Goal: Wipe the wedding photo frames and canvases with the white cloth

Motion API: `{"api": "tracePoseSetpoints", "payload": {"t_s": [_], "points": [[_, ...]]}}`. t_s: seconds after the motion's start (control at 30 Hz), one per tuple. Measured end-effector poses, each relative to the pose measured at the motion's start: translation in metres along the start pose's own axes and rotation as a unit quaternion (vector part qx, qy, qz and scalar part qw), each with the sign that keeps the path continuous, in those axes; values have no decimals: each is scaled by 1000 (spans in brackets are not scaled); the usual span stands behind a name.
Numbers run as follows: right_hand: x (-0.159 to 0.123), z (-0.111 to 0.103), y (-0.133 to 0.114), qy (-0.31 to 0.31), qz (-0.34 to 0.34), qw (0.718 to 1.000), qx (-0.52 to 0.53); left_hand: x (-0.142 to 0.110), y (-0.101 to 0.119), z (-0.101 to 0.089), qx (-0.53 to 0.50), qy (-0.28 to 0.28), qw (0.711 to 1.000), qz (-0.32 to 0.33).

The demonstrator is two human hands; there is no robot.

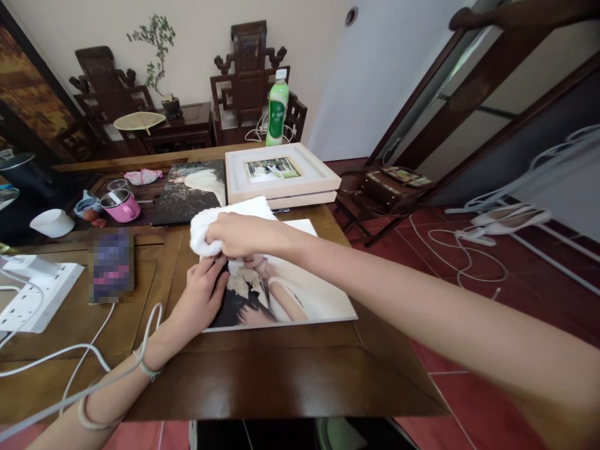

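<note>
Head view shows your right hand [234,234] gripping a bunched white cloth [209,222] over the far left corner of the photo panel [285,294]. Your left hand [206,289], nearer its left edge, rests open on it. The panel lies flat on the surface [262,369], long axis seemingly left to right.

Cloth [204,225] (centre) is white; print [300,290] (lower centre), black and cream; bottle [277,107] (upper centre), green; mug [125,210] (left), pink.
</note>
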State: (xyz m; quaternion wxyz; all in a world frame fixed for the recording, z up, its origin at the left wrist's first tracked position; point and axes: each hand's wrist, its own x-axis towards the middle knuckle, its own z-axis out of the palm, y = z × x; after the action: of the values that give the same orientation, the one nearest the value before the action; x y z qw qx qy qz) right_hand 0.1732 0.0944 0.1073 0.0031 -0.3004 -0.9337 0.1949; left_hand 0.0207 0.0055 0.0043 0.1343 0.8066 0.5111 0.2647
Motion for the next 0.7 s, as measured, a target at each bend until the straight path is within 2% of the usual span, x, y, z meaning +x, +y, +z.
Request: {"api": "tracePoseSetpoints", "payload": {"t_s": [0.17,0.33,0.43,0.57,0.7], "points": [[-49,3,23,5,38,998,-48,-1,-4,1,-14,7,1000,14],[-106,10,65,36,99,991,-84,0,-4,0,-16,12,1000,9],[-128,20,78,65,122,985,-104,1,-4,0,-21,15,1000,3],[-142,39,64,100,102,984,-104,0,-3,0,-29,15,999,1],[-149,57,31,79,66,992,-79,-1,-1,0,-28,26,999,-11]]}}
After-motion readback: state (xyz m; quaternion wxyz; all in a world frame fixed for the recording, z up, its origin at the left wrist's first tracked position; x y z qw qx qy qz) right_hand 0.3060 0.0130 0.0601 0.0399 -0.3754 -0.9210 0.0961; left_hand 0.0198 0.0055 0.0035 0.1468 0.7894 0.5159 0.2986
